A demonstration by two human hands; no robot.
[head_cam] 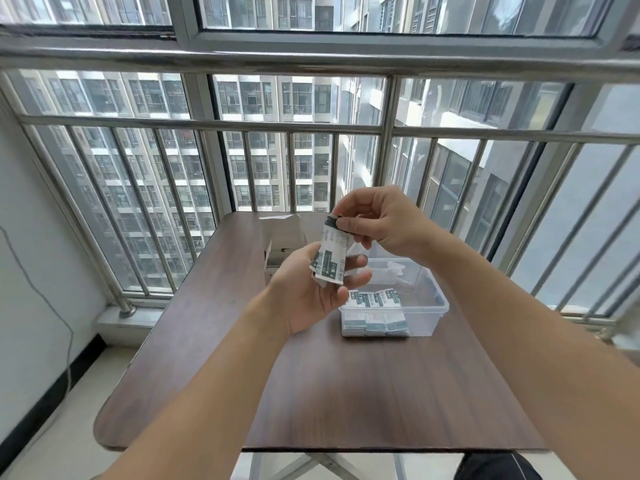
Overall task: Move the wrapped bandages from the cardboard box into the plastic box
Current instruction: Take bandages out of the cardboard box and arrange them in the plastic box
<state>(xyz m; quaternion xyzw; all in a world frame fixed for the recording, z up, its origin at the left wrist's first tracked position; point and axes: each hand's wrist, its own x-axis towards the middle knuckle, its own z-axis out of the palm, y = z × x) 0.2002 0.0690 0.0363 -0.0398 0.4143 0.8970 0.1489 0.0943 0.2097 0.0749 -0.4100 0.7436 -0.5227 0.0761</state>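
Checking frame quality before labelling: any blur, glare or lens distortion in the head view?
Head view: strong wide-angle bowing of the window railing; bright backlight from the windows, soft sheen on the table; print on the wrapped bandages held by the left hand and right hand is softly blurred; plastic box reads clearly.

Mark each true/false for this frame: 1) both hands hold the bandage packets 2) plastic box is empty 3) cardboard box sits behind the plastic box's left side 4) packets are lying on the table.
1) True: the left hand and right hand both hold the wrapped bandage packets.
2) False: the plastic box already holds packets at its near end.
3) True: the cardboard box stands farther back, to the left.
4) False: the held packets are raised above the table.
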